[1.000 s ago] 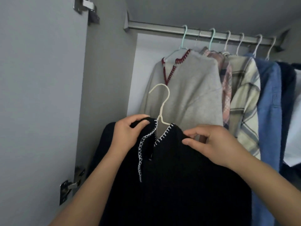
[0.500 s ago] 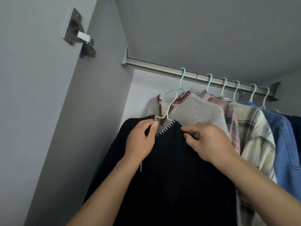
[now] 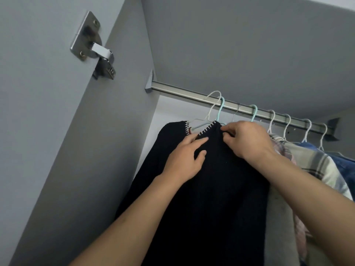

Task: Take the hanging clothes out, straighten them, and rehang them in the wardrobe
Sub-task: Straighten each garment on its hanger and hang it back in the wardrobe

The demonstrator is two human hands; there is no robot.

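A black knit sweater [image 3: 211,189] with white stitching round its neckline hangs on a white hanger [image 3: 212,104]. The hanger's hook is up at the metal rail [image 3: 182,91], just left of a teal hanger [image 3: 221,110]; whether it rests on the rail is unclear. My left hand [image 3: 184,160] grips the sweater's front just below the neckline. My right hand [image 3: 247,139] pinches the sweater's right shoulder near the collar. The grey sweater behind is almost wholly hidden by the black one.
Right of the black sweater hang a pink plaid shirt [image 3: 278,144], a cream plaid shirt [image 3: 315,166] and a blue denim shirt [image 3: 345,166] on white hangers. The wardrobe's grey side wall [image 3: 115,150] with a metal hinge [image 3: 94,47] stands close on the left.
Both hands have lifted the black sweater and its hanger upward. The white hook, earlier well below the rail, is now at the rail beside the teal hanger.
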